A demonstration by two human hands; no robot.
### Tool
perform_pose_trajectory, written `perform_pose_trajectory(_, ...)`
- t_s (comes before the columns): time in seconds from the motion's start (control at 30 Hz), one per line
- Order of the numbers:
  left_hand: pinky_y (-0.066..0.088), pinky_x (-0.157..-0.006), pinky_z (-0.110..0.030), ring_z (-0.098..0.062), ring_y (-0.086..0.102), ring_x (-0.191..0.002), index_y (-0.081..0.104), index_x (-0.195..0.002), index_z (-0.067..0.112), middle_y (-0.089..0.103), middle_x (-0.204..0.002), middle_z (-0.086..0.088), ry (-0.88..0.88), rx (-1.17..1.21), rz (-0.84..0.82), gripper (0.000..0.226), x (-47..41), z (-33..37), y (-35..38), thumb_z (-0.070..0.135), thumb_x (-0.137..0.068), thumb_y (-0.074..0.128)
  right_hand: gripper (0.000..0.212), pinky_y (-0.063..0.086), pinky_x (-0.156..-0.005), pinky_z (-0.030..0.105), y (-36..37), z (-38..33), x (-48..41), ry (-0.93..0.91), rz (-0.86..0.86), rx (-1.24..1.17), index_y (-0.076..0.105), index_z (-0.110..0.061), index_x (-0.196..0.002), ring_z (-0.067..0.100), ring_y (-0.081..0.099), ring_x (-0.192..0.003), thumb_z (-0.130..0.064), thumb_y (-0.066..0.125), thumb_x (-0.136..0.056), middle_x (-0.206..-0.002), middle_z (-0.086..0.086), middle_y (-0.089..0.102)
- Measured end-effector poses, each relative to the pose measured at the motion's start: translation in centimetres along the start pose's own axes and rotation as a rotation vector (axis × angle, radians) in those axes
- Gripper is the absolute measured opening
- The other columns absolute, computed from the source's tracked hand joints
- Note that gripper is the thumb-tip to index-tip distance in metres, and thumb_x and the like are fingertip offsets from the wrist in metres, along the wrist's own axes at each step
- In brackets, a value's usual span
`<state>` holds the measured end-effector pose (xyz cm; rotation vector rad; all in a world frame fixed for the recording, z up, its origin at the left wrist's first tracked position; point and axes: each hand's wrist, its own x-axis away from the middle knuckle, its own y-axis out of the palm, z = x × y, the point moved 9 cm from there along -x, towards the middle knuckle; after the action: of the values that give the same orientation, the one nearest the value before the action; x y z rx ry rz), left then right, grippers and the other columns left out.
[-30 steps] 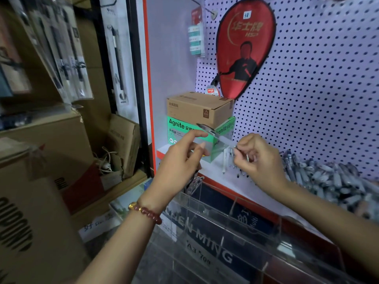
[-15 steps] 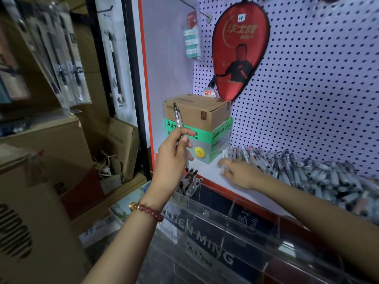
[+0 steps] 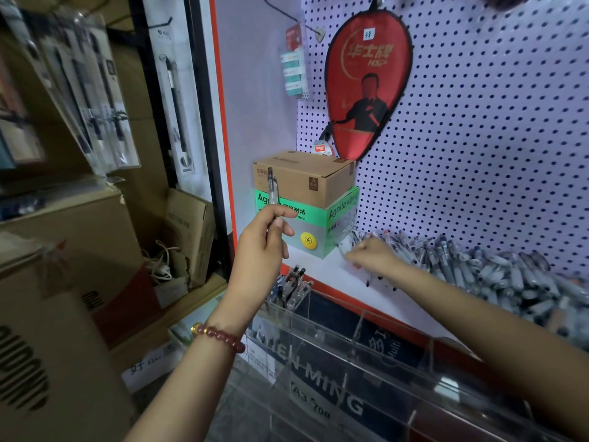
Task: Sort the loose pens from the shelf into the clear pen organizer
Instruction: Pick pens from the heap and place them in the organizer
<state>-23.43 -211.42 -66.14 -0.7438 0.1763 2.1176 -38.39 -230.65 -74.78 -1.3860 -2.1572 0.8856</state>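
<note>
My left hand (image 3: 264, 240) pinches a pen (image 3: 273, 189) upright mid-frame; right hand (image 3: 373, 255) at white shelf (image 3: 331, 272) under pegboard (image 3: 494, 138), grip unclear.

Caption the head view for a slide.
Left hand holds a clear pen upright; right hand reaches into loose pens on the shelf above the clear organizer.

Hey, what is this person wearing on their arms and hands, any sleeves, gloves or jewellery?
Both forearms are bare: no sleeves in view, no gloves. The left hand has a bracelet at its wrist, made of round reddish-pink beads with one gold bead. The right hand and its wrist show no jewellery. No rings are visible.
</note>
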Motion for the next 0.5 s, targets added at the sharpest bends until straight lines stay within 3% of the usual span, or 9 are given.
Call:
perform_pose_trajectory(0.1, 0.040, -0.052, -0.022, -0.006, 0.047, -0.049, 0.060, -0.097, 0.023, 0.057, -0.082, 0.001, -0.023, 0.012, -0.008, 0.031, 0.2, 0.1, 0.1, 0.005, -0.101, 0.035, 0.015, 0.028, -0.035, 0.018, -0.6, 0.4, 1.5, 0.205, -0.099, -0.509, 0.051, -0.008, -0.082, 0.007, 0.030, -0.038, -0.013, 0.045, -0.095, -0.060, 0.000, 0.054)
perform_pose_trajectory(0.2, 0.040, -0.048, -0.019, -0.005, 0.049, -0.048, 0.061, -0.098, 0.019, 0.059, -0.085, -0.003, -0.066, 0.056, -0.016, 0.030, 0.6, 0.2, 0.2, 0.004, -0.101, 0.035, 0.014, 0.017, -0.032, 0.015, -1.0, -1.8, 3.9, 0.275, -0.189, -0.975, 0.039, -0.014, -0.078, 0.005, 0.023, -0.035, -0.006, 0.035, -0.089, -0.047, -0.004, 0.045)
perform_pose_trajectory(0.27, 0.040, -0.045, -0.017, -0.006, 0.052, -0.048, 0.061, -0.098, 0.017, 0.062, -0.089, -0.007, -0.100, 0.096, -0.020, 0.028, 0.8, 0.2, 0.2, 0.003, -0.101, 0.036, 0.016, 0.019, -0.034, 0.015, -1.5, -4.6, 5.9, 0.165, -0.196, -0.998, 0.040, -0.014, -0.078, 0.005, 0.026, -0.038, -0.006, 0.036, -0.090, -0.054, -0.003, 0.046)
perform_pose_trajectory(0.4, 0.043, -0.045, -0.016, -0.006, 0.058, -0.054, 0.060, -0.103, 0.009, 0.066, -0.095, -0.010, -0.151, 0.149, -0.014, 0.023, 1.3, 0.5, 0.1, 0.004, -0.101, 0.038, 0.016, 0.027, -0.042, 0.016, -1.7, -10.6, 10.1, -0.193, -0.147, -0.769, 0.047, -0.013, -0.082, 0.008, 0.036, -0.047, -0.003, 0.041, -0.093, -0.071, 0.002, 0.057)
perform_pose_trajectory(0.5, 0.044, -0.048, -0.013, -0.001, 0.057, -0.052, 0.055, -0.100, 0.002, 0.066, -0.080, -0.002, -0.146, 0.205, 0.011, 0.017, 1.8, 1.4, -0.1, 0.009, -0.101, 0.040, 0.019, 0.034, -0.047, 0.015, -1.1, -13.7, 12.5, -0.422, -0.148, -0.571, 0.045, -0.014, -0.079, 0.010, 0.043, -0.051, 0.003, 0.049, -0.088, -0.072, 0.006, 0.062)
